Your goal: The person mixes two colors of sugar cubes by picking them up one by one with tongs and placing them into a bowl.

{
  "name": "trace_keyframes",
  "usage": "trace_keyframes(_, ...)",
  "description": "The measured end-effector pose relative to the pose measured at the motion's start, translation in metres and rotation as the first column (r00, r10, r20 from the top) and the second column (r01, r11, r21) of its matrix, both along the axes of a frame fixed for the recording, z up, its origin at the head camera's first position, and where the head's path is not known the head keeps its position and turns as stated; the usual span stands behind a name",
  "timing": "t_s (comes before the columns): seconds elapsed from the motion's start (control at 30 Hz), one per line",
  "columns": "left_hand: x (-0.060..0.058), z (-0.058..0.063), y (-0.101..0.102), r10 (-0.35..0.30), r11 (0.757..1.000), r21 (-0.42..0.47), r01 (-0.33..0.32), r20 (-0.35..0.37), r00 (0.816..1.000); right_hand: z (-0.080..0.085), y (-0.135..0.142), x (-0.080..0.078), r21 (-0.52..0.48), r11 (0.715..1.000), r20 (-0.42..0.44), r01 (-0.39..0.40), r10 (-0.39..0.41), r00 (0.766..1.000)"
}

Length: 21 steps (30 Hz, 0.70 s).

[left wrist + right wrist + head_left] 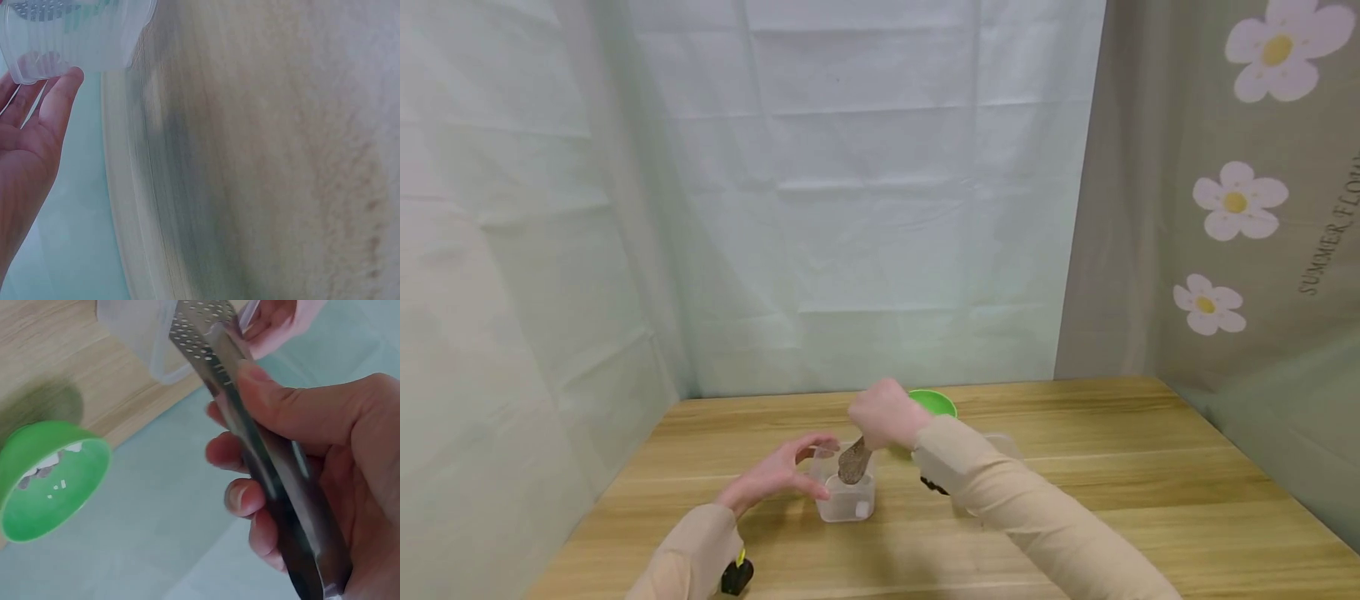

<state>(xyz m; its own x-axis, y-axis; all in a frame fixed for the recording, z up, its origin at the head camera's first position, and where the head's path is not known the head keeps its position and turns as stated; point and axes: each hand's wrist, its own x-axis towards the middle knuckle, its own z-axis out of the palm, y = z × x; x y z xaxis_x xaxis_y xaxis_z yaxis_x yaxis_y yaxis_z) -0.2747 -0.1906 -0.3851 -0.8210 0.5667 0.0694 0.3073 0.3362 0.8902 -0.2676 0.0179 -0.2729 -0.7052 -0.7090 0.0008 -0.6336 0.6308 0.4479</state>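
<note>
My right hand grips a pair of metal tongs, its thumb on one arm and its fingers curled round the other. Their flat, perforated ends point down into a clear plastic container on the table. Around the container's left side is my left hand, thumb at the front and fingers at the back. In the left wrist view, that thumb and the fingers touch the container. A small whitish piece shows low in the container's right corner. Whether the tongs hold anything cannot be made out.
Behind my right hand stands a green bowl, holding small white and greyish pieces. A second clear container is partly hidden by my right forearm. The wooden table ends at hanging cloth at the back and sides.
</note>
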Motion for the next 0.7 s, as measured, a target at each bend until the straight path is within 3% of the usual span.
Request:
trace_keyframes(0.3,0.0,-0.001,0.0,0.001,1.0,-0.018,-0.002,-0.012,1.0,-0.001,0.033,-0.015,-0.156,0.988,0.114,-0.005,0.023,0.993)
trace_keyframes(0.47,0.0,-0.001,0.001,0.011,1.0,-0.024,-0.011,-0.01,1.0,-0.007,0.054,-0.019,-0.278,0.96,0.207,-0.007,0.067,0.976)
trace_keyframes(0.7,0.0,-0.001,0.001,0.018,1.0,-0.023,-0.018,-0.01,1.0,-0.013,0.074,-0.02,-0.4,0.916,0.27,-0.026,0.145,0.952)
